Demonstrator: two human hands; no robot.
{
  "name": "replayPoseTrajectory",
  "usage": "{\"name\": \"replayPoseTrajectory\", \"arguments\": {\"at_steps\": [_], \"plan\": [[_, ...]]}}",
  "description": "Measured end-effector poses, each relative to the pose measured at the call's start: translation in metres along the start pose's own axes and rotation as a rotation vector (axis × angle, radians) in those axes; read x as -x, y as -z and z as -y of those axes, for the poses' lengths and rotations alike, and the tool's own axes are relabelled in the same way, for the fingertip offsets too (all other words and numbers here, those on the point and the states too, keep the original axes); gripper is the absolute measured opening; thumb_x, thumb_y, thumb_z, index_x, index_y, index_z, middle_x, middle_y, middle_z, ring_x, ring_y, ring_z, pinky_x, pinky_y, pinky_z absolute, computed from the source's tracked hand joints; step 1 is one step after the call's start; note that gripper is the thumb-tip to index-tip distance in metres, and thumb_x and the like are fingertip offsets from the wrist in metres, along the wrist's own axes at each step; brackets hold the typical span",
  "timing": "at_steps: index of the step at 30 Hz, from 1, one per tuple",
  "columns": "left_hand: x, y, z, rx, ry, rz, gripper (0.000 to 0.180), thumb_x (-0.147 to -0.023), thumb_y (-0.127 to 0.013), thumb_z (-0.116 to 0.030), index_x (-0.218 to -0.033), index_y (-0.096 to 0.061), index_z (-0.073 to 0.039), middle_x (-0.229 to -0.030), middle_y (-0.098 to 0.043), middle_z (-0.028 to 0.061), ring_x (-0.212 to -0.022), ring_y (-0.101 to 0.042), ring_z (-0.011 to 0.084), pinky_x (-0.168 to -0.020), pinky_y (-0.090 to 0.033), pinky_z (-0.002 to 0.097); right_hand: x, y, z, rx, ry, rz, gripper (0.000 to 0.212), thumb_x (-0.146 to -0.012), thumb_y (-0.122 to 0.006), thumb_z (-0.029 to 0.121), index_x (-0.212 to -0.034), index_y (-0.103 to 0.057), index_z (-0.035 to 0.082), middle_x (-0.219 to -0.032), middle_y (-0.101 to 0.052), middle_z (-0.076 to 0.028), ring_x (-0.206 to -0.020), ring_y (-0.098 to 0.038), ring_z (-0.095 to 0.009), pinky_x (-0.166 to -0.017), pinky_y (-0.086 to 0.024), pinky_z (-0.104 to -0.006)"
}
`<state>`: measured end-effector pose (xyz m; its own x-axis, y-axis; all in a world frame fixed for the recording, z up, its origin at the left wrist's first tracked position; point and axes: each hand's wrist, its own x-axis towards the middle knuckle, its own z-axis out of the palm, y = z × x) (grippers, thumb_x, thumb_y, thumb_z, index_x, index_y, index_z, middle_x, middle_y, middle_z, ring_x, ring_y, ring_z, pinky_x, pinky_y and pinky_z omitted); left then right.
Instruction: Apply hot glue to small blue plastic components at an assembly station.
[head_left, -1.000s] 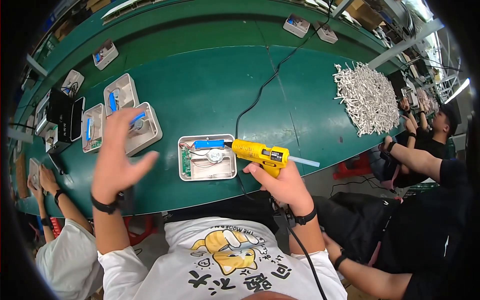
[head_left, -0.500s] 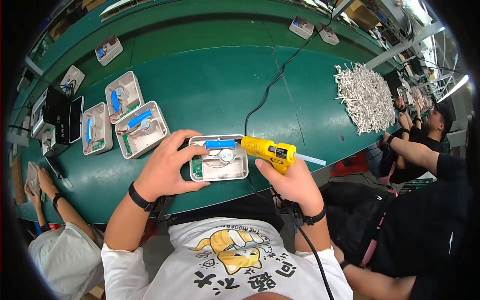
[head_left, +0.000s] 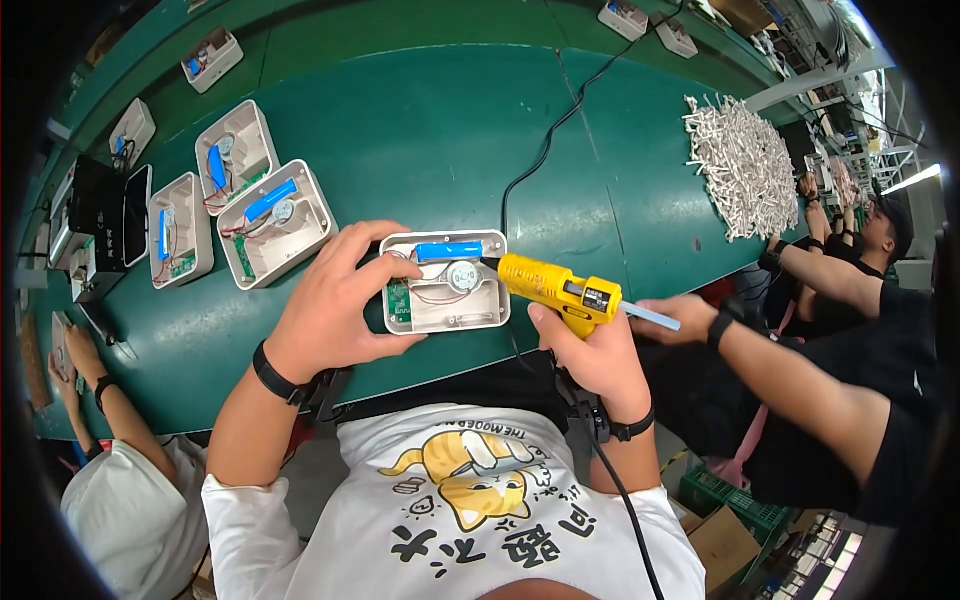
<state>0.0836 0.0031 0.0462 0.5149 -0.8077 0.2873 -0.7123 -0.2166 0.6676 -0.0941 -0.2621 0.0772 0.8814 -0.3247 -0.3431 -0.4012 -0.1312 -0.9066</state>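
My left hand [head_left: 340, 290] grips a white plastic housing [head_left: 480, 320] by its left end, with fingers over the far rim and thumb at the near corner. Inside lie a blue cylindrical battery [head_left: 448, 252], a round silver part [head_left: 463, 278], thin wires and a green circuit board [head_left: 398, 305]. My right hand [head_left: 600, 360] is wrapped round the handle of a yellow glue gun [head_left: 540, 282]. Its dark nozzle sits over the housing's right side, close to the battery's right end. From the gun's back sticks a translucent glue stick [head_left: 655, 317].
Several similar housings [head_left: 275, 230] with batteries stand on the green table [head_left: 400, 140] to the left. A heap of small white parts [head_left: 742, 175] lies far right. The gun's black cable [head_left: 545, 155] crosses the table. A co-worker's hand [head_left: 680, 312] is beside the glue stick; another person's hands [head_left: 80, 360] are at left.
The view has shifted, so the table appears higher. The co-worker's forearm on the right has come up toward the glue stick. Both my hands keep their holds, with the nozzle still by the battery's end.
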Motion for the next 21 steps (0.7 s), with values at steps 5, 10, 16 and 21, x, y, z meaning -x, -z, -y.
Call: {"name": "replayPoseTrajectory", "arguments": {"at_steps": [5, 10, 16, 21], "plan": [[0.001, -0.002, 0.002, -0.004, -0.018, -0.013, 0.056, -0.064, -0.096, -0.018, -0.113, -0.070, -0.011, -0.141, -0.061, 0.0134, -0.122, -0.062, 0.0357, -0.102, -0.052, 0.0457, 0.002, -0.005, 0.003, 0.060, 0.087, -0.044, 0.029, -0.098, -0.081, 0.017, -0.119, -0.073, -0.002, -0.090, -0.074, -0.002, -0.080, -0.065, -0.008, -0.071, -0.052, -0.0259], [0.002, -0.004, 0.001, -0.012, -0.006, -0.030, 0.056, -0.064, -0.096, -0.017, -0.113, -0.069, -0.011, -0.142, -0.061, 0.0127, -0.120, -0.062, 0.0355, -0.101, -0.053, 0.0459, 0.009, 0.000, 0.000, 0.040, -0.014, -0.026, 0.028, -0.098, -0.080, 0.016, -0.118, -0.073, -0.003, -0.090, -0.075, -0.004, -0.078, -0.065, -0.009, -0.070, -0.052, -0.0271], [0.002, -0.004, 0.002, -0.007, -0.049, -0.043, 0.058, -0.060, -0.095, -0.015, -0.111, -0.069, -0.012, -0.144, -0.061, 0.0115, -0.119, -0.064, 0.0349, -0.100, -0.053, 0.0452, -0.003, -0.024, 0.017, -0.003, 0.167, 0.131, 0.032, -0.099, -0.080, 0.011, -0.127, -0.071, -0.004, -0.096, -0.074, -0.002, -0.081, -0.067, -0.007, -0.072, -0.054, -0.0247], [0.001, -0.001, 0.001, -0.003, -0.068, -0.057, 0.059, -0.057, -0.094, -0.012, -0.111, -0.069, -0.012, -0.147, -0.061, 0.0107, -0.118, -0.065, 0.0341, -0.098, -0.055, 0.0441, -0.007, -0.033, 0.025, 0.109, 0.029, 0.150, 0.034, -0.100, -0.079, 0.012, -0.129, -0.072, -0.003, -0.098, -0.074, -0.002, -0.083, -0.066, -0.007, -0.074, -0.054, -0.0238]]}}
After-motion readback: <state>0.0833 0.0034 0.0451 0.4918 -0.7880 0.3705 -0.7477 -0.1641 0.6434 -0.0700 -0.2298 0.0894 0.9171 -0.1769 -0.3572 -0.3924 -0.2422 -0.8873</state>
